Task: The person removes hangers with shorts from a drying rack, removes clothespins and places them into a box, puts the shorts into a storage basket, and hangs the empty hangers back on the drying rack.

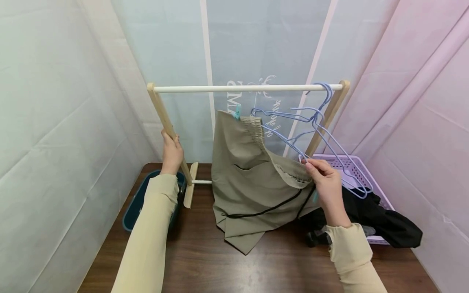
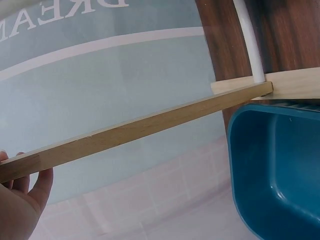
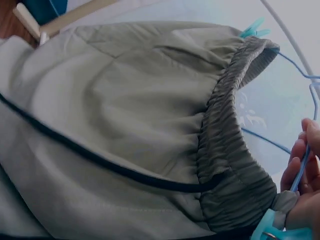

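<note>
A: Your right hand [image 1: 327, 185] pinches the hanger [image 3: 267, 140] beside the waistband, and your left hand [image 1: 172, 152] is wrapped round the left post [image 1: 163, 114]. The pants [image 1: 249, 187] hang slanted below the rail [image 1: 227, 88], over the middle of the table [image 1: 238, 272].

B: So what could trip you up?

A: The spare hangers [image 1: 327, 95] at the rail's right end, I'd say. Their wires cross close to yours, so lifting there could snag you.

B: And the clips?

A: The upper clip [image 1: 237, 112] has one corner of the waistband; the lower clip [image 3: 265, 225] sits by your right wrist. If either has only a thin bite, the cloth's weight could pull it free. A hard tug could also tilt the rack if your left grip loosens.

B: What can't you make out?

A: Which hook is yours, among the overlapping wires. Your right hand partly covers the lower clip in the head view, and the right wrist view cuts it off. Whether the hem touches the table, I can't tell either.
</note>
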Available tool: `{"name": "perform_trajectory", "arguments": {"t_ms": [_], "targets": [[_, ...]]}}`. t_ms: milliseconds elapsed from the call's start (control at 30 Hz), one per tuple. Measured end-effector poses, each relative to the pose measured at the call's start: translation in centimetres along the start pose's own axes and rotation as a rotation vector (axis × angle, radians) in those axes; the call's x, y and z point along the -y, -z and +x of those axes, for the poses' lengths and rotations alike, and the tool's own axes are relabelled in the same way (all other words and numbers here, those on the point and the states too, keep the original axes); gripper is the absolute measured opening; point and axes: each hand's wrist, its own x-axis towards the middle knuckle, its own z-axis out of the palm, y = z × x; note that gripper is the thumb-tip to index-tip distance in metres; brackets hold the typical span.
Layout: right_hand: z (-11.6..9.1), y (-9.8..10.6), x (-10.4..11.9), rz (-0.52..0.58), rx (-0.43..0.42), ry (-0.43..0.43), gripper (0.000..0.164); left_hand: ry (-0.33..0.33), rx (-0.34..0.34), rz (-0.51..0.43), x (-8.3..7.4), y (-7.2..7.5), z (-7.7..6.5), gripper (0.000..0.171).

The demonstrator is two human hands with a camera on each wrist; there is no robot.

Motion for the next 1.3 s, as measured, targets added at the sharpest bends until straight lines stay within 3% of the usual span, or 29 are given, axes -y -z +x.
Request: {"name": "perform_trajectory", "arguments": {"t_ms": [267, 433, 667, 867, 1033, 1167, 1300], "targets": [[-0.7, 2.3, 1.4, 0.144, -0.031, 0.017, 0.028, -0.02, -0.004, -0.004, -0.2, 0.1, 0.1, 0.052], [-0.9, 4.0, 2.2, 0.276, -0.099, 0.031, 0.024, -0.021, -0.001, -0.001, -0.2, 0.0, 0.0, 0.052], [-1.3, 6.7, 2.9, 0.5, -0.114, 0.153, 0.016, -0.014, 0.01, -0.007, 0.0, 0.2, 0.2, 0.052], [-1.9, 9.2, 3.3, 0.618, -0.163, 0.236, 0.014, -0.01, 0.012, -0.002, 0.1, 0.2, 0.2, 0.052], [-2.3, 11.3, 3.6, 0.71, -0.271, 0.299, 0.01, -0.001, 0.014, 0.002, 0.1, 0.3, 0.2, 0.053], [-2.3, 12.8, 3.8, 0.682, -0.384, 0.342, 0.008, 0.005, 0.02, -0.002, 0.1, 0.5, 0.2, 0.054], [-2.5, 14.5, 3.9, 0.729, -0.466, 0.344, 0.01, 0.009, 0.017, -0.005, 0.1, 0.7, 0.3, 0.053]]}}
